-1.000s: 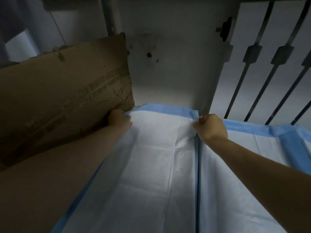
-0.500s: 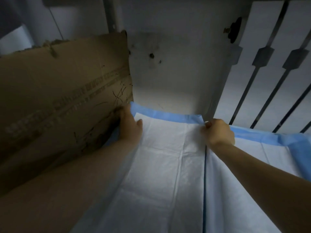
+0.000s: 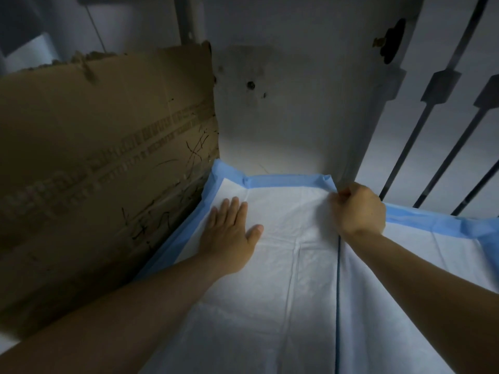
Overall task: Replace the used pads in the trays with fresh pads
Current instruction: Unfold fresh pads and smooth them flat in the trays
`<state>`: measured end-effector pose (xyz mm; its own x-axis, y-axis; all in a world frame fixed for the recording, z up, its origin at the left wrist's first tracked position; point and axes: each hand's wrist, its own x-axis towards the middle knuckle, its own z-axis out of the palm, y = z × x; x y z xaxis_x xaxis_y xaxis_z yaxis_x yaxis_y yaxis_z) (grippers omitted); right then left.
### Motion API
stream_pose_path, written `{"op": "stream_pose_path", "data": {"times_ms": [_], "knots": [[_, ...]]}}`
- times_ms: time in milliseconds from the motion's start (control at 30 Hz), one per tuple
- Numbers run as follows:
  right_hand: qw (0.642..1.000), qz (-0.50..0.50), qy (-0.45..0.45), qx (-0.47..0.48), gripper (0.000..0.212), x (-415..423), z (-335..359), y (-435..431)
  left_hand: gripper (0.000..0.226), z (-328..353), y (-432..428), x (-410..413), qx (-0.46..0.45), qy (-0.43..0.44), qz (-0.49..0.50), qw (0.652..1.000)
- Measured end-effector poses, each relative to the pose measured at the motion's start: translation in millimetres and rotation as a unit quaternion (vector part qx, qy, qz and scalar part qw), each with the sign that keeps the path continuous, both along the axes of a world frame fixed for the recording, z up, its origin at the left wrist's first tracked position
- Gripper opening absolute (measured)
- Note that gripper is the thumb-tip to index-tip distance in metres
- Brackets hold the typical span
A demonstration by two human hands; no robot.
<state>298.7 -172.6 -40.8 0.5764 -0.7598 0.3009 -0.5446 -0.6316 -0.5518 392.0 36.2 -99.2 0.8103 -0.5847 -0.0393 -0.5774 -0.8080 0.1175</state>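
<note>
Head view: a fresh pad (image 3: pixel 283 265), white with a blue border, lies spread flat across the floor of a dim enclosure, its far edge against the foot of the white back wall (image 3: pixel 297 103). The left hand (image 3: pixel 229 233) rests palm down on the far left part of this pad, fingers straight and close together, thumb spread out to the right, fingertips just short of the blue border at the far left corner. That corner of the border turns up a little where it meets a brown cardboard sheet (image 3: pixel 108 157), which stands tilted along the left side, scratched and torn along its top edge. The right hand (image 3: pixel 360 211) is curled at the pad's far right corner, thumb and fingers pinching the blue border there, which is lifted and creased at the grip. A second pad (image 3: pixel 432 252) of the same kind lies just beside the first on the right, the two meeting along a dark straight seam that runs from under the right wrist toward the camera; in this light it may be that the pinch also takes the second pad's edge, but I cannot tell. Dark metal bars (image 3: pixel 421 147) rise at the far right, behind the second pad's blue border. Both forearms reach in from the near edge, the pad lying between and beneath them.
</note>
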Motion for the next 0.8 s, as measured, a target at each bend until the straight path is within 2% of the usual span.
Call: {"op": "stream_pose_path", "data": {"times_ms": [100, 233, 333, 433, 500, 567, 633, 700, 800], "knots": [[1.0, -0.004, 0.0, -0.017, 0.016, 6, -2, 0, 0.07, 0, -3, 6, 0.001, -0.002, 0.001, 1.0], [0.994, -0.018, 0.092, -0.062, 0.019, 7, -10, -1, 0.072, -2, -5, 13, -0.002, -0.004, 0.001, 1.0], [0.99, -0.022, 0.057, -0.131, 0.026, 3, -11, 6, 0.073, -3, -3, 13, -0.006, -0.007, -0.002, 1.0], [0.968, 0.083, 0.04, -0.234, 0.041, -3, -1, 32, 0.074, -2, -3, 13, -0.001, -0.02, -0.003, 1.0], [0.938, 0.193, 0.108, -0.266, 0.042, -1, 5, 57, 0.075, -1, -4, 14, -0.004, -0.01, -0.002, 1.0], [0.916, 0.265, 0.178, -0.243, 0.042, 7, 3, 77, 0.077, 1, -6, 17, -0.007, 0.006, 0.001, 1.0], [0.906, 0.3, 0.234, -0.185, 0.051, 17, -5, 88, 0.076, 2, -7, 17, 0.007, 0.004, -0.003, 1.0], [0.892, 0.333, 0.262, -0.157, 0.062, 27, -18, 95, 0.071, 4, -6, 15, 0.034, -0.011, -0.011, 0.999], [0.876, 0.359, 0.275, -0.168, 0.06, 35, -38, 95, 0.063, 4, -4, 15, 0.045, -0.026, -0.02, 0.998]]}}
